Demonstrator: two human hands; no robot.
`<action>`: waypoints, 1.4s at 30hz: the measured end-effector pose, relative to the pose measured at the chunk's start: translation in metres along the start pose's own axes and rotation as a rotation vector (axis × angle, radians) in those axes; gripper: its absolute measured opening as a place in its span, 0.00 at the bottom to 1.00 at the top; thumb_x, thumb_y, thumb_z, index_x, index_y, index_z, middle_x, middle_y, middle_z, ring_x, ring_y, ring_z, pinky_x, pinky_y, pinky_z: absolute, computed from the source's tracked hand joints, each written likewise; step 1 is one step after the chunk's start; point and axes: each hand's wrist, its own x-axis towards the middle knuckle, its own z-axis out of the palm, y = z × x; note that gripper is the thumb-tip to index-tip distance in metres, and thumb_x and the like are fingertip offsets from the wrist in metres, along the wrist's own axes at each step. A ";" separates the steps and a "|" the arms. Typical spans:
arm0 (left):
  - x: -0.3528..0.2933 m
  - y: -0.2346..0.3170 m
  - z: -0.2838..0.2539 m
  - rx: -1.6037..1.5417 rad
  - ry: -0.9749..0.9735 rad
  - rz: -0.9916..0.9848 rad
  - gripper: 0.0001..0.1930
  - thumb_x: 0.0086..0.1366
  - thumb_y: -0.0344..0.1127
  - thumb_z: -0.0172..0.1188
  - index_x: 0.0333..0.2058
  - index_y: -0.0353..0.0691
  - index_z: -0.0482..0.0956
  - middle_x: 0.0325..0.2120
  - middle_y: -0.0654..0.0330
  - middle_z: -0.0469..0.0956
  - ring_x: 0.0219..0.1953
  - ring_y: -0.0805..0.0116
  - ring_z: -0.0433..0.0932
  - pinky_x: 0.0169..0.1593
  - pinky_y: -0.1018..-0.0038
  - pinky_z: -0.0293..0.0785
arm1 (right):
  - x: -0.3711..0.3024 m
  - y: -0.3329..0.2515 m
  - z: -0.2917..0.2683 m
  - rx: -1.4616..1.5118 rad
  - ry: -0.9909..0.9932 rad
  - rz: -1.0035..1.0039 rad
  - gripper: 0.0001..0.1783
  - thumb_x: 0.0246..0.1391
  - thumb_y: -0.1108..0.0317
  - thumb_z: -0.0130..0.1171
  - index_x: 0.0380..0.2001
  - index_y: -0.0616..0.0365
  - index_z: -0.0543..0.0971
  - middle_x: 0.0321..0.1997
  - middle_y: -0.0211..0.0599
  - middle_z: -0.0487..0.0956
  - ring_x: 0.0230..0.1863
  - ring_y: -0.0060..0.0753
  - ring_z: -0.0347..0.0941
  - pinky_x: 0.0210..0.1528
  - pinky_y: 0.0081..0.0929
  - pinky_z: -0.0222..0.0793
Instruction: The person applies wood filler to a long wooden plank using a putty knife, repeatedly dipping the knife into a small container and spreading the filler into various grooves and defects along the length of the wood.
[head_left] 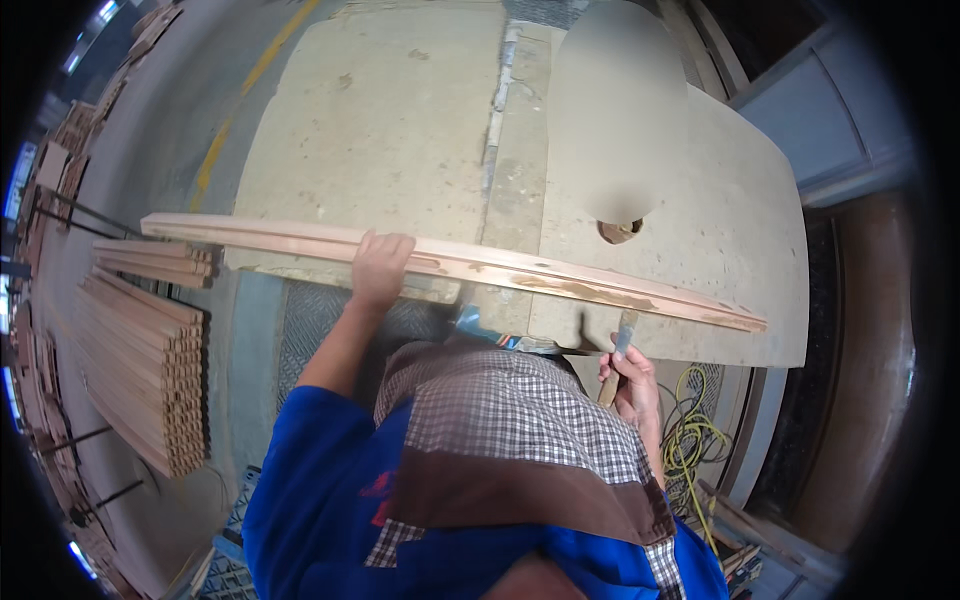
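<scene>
A long, pale wooden strip with a groove along it lies across the worktable, slanting down to the right. Brown filler is smeared on its right half. My left hand is closed over the strip left of its middle. In my right hand is a putty knife, its flat blade tipped up toward the strip's near edge by the smeared filler. Whether the blade touches the wood I cannot tell. Beyond the strip sits a small round holder with brown matter in it, partly blurred.
The worktable has pale, stained board tops with a seam down the middle. At left, a large stack of wooden strips stands beside a smaller pile. A yellow hose or cable lies coiled on the floor at right.
</scene>
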 end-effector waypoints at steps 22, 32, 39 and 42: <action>0.015 -0.006 -0.014 -0.137 -0.683 -0.069 0.33 0.41 0.31 0.71 0.51 0.39 0.73 0.46 0.51 0.77 0.51 0.51 0.73 0.61 0.56 0.61 | 0.027 -0.020 -0.044 -0.592 0.277 -0.091 0.18 0.52 0.74 0.65 0.47 0.66 0.80 0.28 0.34 0.82 0.22 0.16 0.68 0.26 0.15 0.65; 0.026 0.001 -0.017 0.036 -0.635 0.063 0.26 0.46 0.39 0.67 0.47 0.43 0.75 0.42 0.56 0.79 0.47 0.55 0.77 0.63 0.44 0.55 | 0.109 -0.056 -0.004 -1.571 -0.097 -0.609 0.32 0.46 0.54 0.68 0.54 0.55 0.74 0.59 0.45 0.72 0.47 0.49 0.77 0.48 0.40 0.74; 0.017 -0.002 -0.015 0.080 -0.539 0.100 0.31 0.42 0.38 0.70 0.48 0.42 0.74 0.40 0.58 0.77 0.46 0.58 0.74 0.64 0.47 0.56 | 0.123 -0.067 0.007 -1.630 -0.198 -0.330 0.23 0.46 0.52 0.68 0.33 0.62 0.79 0.37 0.48 0.80 0.41 0.53 0.77 0.44 0.43 0.72; -0.006 -0.004 -0.011 0.133 -0.438 0.096 0.34 0.39 0.33 0.71 0.50 0.40 0.71 0.43 0.57 0.74 0.47 0.56 0.72 0.64 0.49 0.57 | 0.104 -0.043 0.001 -1.529 -0.045 -0.453 0.26 0.48 0.53 0.67 0.46 0.58 0.76 0.50 0.44 0.77 0.44 0.54 0.77 0.47 0.44 0.73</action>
